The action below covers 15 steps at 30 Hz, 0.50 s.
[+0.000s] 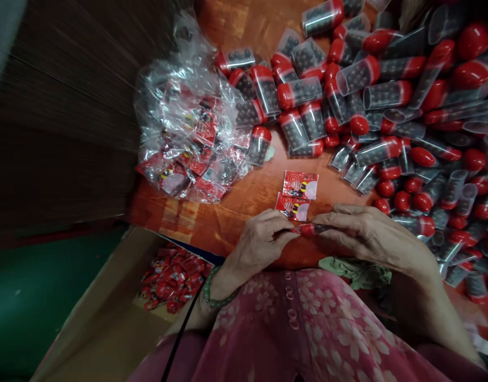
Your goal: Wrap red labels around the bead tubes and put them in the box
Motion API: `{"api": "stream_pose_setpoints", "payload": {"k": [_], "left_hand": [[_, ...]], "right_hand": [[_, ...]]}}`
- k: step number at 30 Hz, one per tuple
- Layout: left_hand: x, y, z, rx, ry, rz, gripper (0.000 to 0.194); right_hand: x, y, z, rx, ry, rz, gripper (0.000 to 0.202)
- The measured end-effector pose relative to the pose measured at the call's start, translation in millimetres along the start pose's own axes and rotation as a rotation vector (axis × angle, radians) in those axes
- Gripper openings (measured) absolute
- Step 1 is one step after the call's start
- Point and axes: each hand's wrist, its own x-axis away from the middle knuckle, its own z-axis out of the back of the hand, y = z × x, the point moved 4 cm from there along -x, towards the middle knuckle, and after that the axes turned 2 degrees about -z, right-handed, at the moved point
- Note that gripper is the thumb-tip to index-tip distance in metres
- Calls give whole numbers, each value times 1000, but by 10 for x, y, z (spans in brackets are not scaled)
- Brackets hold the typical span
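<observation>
Over the table's near edge, both hands meet at a small red-capped tube (307, 229), lying sideways, its dark clear part running into my right fingers. My left hand (263, 233), with a green bead bracelet on its wrist, pinches thin red material, seemingly a packet, at the tube's left end. Thumb and fingers of my right hand (359, 233) close around the other end and hide much of it. Just beyond the fingertips lie two flat red printed packets, an upper packet (300, 184) slightly overlapping a lower packet (292, 207).
Many clear red-capped tubes of dark balls (303, 91) are heaped at the back and right. At left sits a clear plastic bag (188, 122) of red packets. Below the table's left edge is a pile of red wrapped pieces (174, 278). A pale green cloth (355, 270) lies under my right hand.
</observation>
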Motion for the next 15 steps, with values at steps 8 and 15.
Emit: {"api": "stream_pose_setpoints", "payload": {"k": [8,15], "left_hand": [[-7,-4,20,117,-31,51,4],[-18,-3,-22,115,-70,53,5]], "right_hand": [[-23,72,33,-178,-106,33,30],[-72,55,-5,-158,-164,36,29]]}}
